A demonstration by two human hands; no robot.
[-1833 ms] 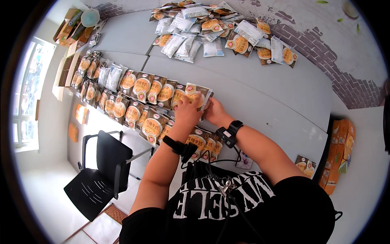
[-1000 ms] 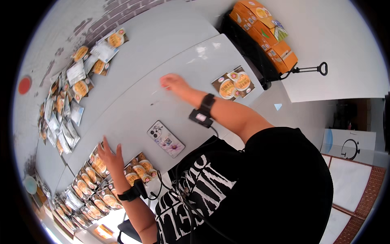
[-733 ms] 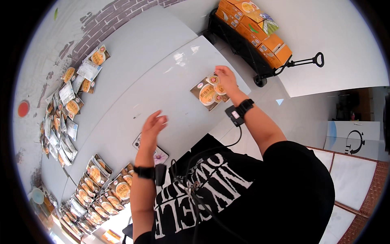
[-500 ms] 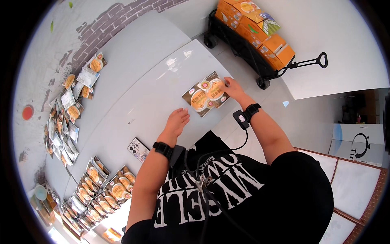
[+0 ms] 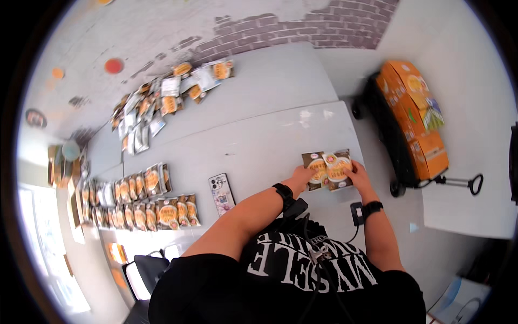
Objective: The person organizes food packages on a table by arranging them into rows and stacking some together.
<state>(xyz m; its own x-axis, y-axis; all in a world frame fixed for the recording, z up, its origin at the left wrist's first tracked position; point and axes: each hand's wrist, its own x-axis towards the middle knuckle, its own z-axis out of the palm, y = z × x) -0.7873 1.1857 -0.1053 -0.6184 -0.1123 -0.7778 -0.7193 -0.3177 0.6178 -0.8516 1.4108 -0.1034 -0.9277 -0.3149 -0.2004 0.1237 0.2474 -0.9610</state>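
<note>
Two brown-and-orange packets (image 5: 339, 171) overlap near the right end of the pale grey worktop (image 5: 270, 146). Left hand (image 5: 303, 177) touches the left packet's outer edge; from here I cannot tell whether that grip pinches. Right hand (image 5: 358, 176): grip pinching the right packet's outer edge, thumb on its face. Phone (image 5: 222, 194) lies further left.

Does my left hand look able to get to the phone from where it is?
Probably yes. The phone lies on the table, left of the left hand, with nothing seen between them. That hand is at a packet, though, so it would likely have to leave it first.
</note>
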